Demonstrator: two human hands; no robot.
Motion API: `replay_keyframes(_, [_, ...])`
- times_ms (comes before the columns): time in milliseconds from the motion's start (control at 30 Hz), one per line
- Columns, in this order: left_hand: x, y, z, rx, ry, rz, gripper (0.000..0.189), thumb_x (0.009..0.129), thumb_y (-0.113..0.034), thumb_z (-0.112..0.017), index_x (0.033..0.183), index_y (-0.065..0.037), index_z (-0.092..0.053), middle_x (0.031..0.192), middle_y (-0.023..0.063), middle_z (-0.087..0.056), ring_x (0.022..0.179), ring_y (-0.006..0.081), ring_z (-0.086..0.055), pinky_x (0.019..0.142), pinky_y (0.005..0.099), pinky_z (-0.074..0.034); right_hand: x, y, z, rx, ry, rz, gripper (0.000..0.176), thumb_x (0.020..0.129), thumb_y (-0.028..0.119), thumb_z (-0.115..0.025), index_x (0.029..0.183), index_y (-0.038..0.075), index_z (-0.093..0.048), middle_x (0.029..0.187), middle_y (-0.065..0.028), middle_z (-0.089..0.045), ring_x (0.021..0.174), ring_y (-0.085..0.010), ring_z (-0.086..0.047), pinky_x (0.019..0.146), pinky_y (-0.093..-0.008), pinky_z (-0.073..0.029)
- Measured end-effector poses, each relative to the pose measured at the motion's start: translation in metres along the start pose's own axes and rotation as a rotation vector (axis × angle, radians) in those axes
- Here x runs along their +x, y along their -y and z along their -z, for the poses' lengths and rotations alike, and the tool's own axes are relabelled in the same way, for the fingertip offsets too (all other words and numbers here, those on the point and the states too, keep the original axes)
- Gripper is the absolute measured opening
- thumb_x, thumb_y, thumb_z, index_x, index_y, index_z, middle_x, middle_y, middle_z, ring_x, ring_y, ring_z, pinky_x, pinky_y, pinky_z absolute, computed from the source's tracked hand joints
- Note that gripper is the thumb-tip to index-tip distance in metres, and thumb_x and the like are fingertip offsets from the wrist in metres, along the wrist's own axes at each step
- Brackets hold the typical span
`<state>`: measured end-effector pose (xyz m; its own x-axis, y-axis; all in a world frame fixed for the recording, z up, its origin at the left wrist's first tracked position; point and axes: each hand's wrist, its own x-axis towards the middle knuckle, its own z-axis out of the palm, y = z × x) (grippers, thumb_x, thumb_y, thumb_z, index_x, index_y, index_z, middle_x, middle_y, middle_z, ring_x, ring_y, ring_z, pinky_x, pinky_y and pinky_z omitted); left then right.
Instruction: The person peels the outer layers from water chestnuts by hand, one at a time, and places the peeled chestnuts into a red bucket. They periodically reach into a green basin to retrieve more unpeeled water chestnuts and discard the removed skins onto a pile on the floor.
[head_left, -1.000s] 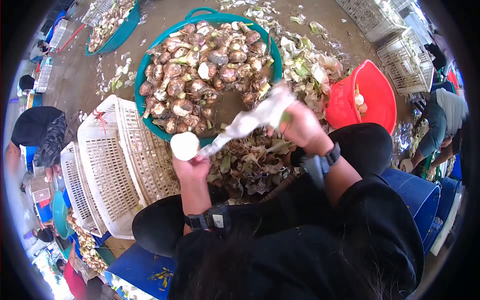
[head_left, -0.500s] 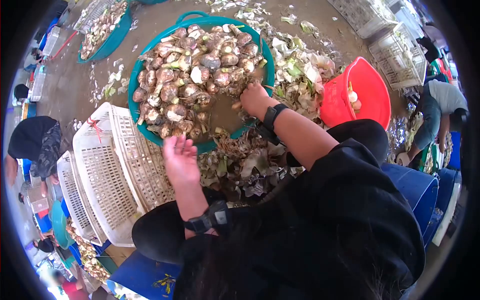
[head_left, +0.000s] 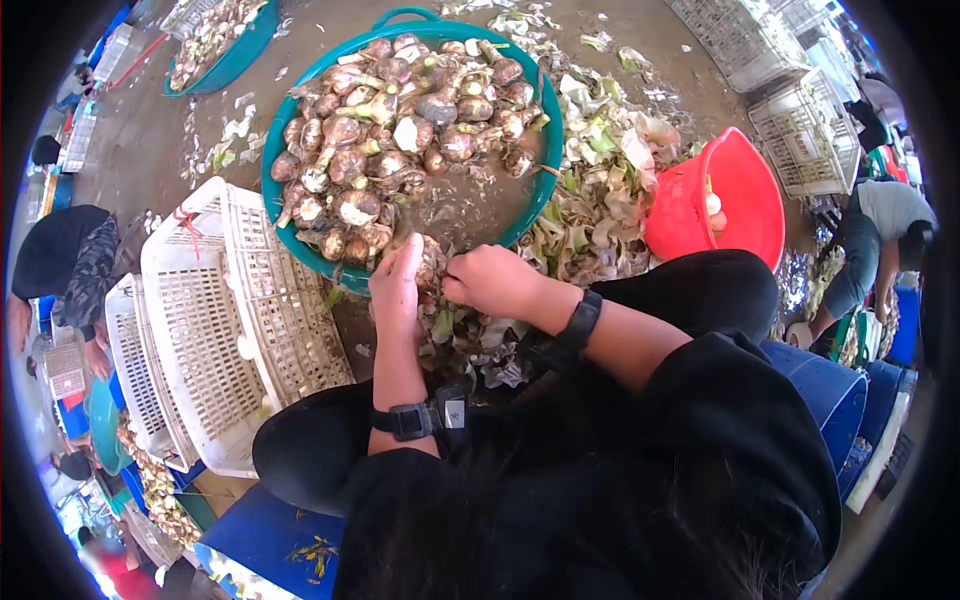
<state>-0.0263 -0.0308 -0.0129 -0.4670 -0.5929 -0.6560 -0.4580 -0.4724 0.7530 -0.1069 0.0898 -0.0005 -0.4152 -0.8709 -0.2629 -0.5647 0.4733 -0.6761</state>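
Head camera view, looking down: folded knees (head_left: 690,295) in black clothing are seen nearest, flanked by a blue drum (head_left: 815,385) at the right and a blue surface (head_left: 275,525) at the left. Dark wristbands (head_left: 408,422) are worn on both wrists. Just beyond the knees, a brown-skinned bulb (head_left: 431,262) is held between the two hands, at the near rim of a round teal tub (head_left: 273,185). It is gripped by the left hand (head_left: 397,285), whose fingers are pressed together against it. The right hand (head_left: 490,278) is set at the bulb's other side with fingers curled in; whether anything is pinched there cannot be told, as the fingertips are hidden. Pale peelings (head_left: 605,185) are strewn below the hands and along the tub's right side. Inside the tub, many brown bulbs (head_left: 390,130) are heaped towards the left and far side. White slatted crates (head_left: 200,330) are stood to its left, and a red bucket (head_left: 680,210) is placed to its right. Farther off, a second teal tub (head_left: 222,72) is filled with bulbs.
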Motion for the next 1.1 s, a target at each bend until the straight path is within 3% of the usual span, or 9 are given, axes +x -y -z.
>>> replay_keyframes(167, [0.003, 0.008, -0.004, 0.028, -0.056, -0.085, 0.040, 0.075, -0.033, -0.066, 0.097, 0.000, -0.060, 0.067, 0.0004, -0.054, 0.052, 0.0080, -0.050, 0.038, 0.0225, -0.038, 0.007, -0.010, -0.016, -0.051, -0.020, -0.067, 0.029, 0.078, 0.024, -0.049, 0.070, -0.001, -0.060, 0.066, -0.0192, -0.060, 0.063, -0.0320, -0.062, 0.062, -0.0403, -0.050])
replay_keyframes(267, [0.001, 0.007, 0.001, -0.334, 0.125, -0.012, 0.037, 0.078, -0.026, -0.061, 0.104, 0.001, -0.056, 0.078, 0.0051, -0.060, 0.065, 0.0120, -0.058, 0.050, 0.0248, -0.047, 0.009, -0.026, -0.030, 1.298, 0.122, -0.472, 0.033, 0.089, 0.026, -0.044, 0.079, 0.000, -0.060, 0.075, -0.0103, -0.061, 0.059, -0.0200, -0.060, 0.053, -0.0302, -0.051])
replay_keyframes(400, [0.004, 0.007, 0.016, -0.474, 0.539, -0.251, 0.034, 0.080, -0.014, -0.053, 0.111, 0.000, -0.053, 0.106, 0.0100, -0.058, 0.097, 0.0181, -0.056, 0.085, 0.0315, -0.045, -0.003, -0.030, -0.009, 1.719, 0.268, -0.420, 0.032, 0.088, 0.029, -0.049, 0.081, 0.000, -0.060, 0.075, -0.0087, -0.061, 0.065, -0.0190, -0.060, 0.055, -0.0316, -0.050])
replay_keyframes(500, [0.002, -0.016, 0.023, -0.142, 0.485, -0.028, 0.048, 0.081, -0.022, -0.058, 0.122, 0.001, -0.046, 0.110, 0.0112, -0.056, 0.097, 0.0172, -0.055, 0.086, 0.0297, -0.044, -0.003, -0.032, -0.011, 0.794, 0.048, -0.210, 0.031, 0.085, 0.029, -0.055, 0.078, 0.000, -0.061, 0.071, -0.0077, -0.062, 0.062, -0.0168, -0.059, 0.055, -0.0297, -0.046])
replay_keyframes(633, [-0.011, -0.003, 0.015, 0.484, 0.482, -0.270, 0.060, 0.074, -0.017, -0.068, 0.125, 0.000, -0.043, 0.115, 0.0099, -0.052, 0.099, 0.0152, -0.051, 0.088, 0.0288, -0.040, -0.008, -0.027, 0.003, 0.612, -0.079, -0.336, 0.028, 0.082, 0.026, -0.060, 0.074, -0.001, -0.063, 0.067, -0.0049, -0.061, 0.057, -0.0124, -0.051, 0.053, -0.0271, -0.041])
replay_keyframes(767, [-0.024, 0.000, 0.007, 0.477, 0.561, -0.599, 0.057, 0.067, 0.000, -0.062, 0.122, -0.005, -0.047, 0.130, 0.0123, -0.039, 0.114, 0.0183, -0.043, 0.091, 0.0308, -0.039, 0.002, -0.064, -0.019, 1.557, 0.094, -0.486, 0.020, 0.087, 0.022, -0.053, 0.091, 0.002, -0.058, 0.076, -0.0018, -0.060, 0.059, -0.0134, -0.055, 0.050, -0.0285, -0.045])
replay_keyframes(833, [-0.019, 0.003, 0.006, 0.834, 0.338, -1.216, 0.049, 0.070, 0.002, -0.061, 0.117, -0.004, -0.050, 0.130, 0.0118, -0.040, 0.116, 0.0209, -0.042, 0.093, 0.0327, -0.039, -0.002, -0.052, -0.007, 1.663, 0.074, -0.471, 0.020, 0.088, 0.021, -0.051, 0.095, 0.003, -0.057, 0.079, -0.0027, -0.060, 0.064, -0.0133, -0.056, 0.051, -0.0285, -0.046])
replay_keyframes(967, [-0.004, 0.021, -0.001, -0.198, 0.244, -0.561, 0.024, 0.084, -0.014, -0.057, 0.106, -0.007, -0.053, 0.119, 0.0110, -0.050, 0.103, 0.0235, -0.053, 0.084, 0.0357, -0.046, -0.018, -0.030, 0.011, 1.833, -0.027, -0.215, 0.021, 0.090, 0.020, -0.048, 0.102, 0.004, -0.054, 0.088, -0.0042, -0.060, 0.074, -0.0126, -0.058, 0.053, -0.0281, -0.048])
replay_keyframes(1100, [0.005, 0.005, 0.019, -0.698, 0.006, -0.174, 0.042, 0.087, -0.040, -0.050, 0.112, -0.006, -0.046, 0.103, 0.0064, -0.055, 0.090, 0.0209, -0.057, 0.076, 0.0385, -0.051, -0.023, -0.046, -0.014, 0.038, 0.314, 0.058, 0.031, 0.082, 0.030, -0.058, 0.105, 0.010, -0.057, 0.087, -0.0104, -0.064, 0.068, -0.0270, -0.060, 0.064, -0.0351, -0.049])
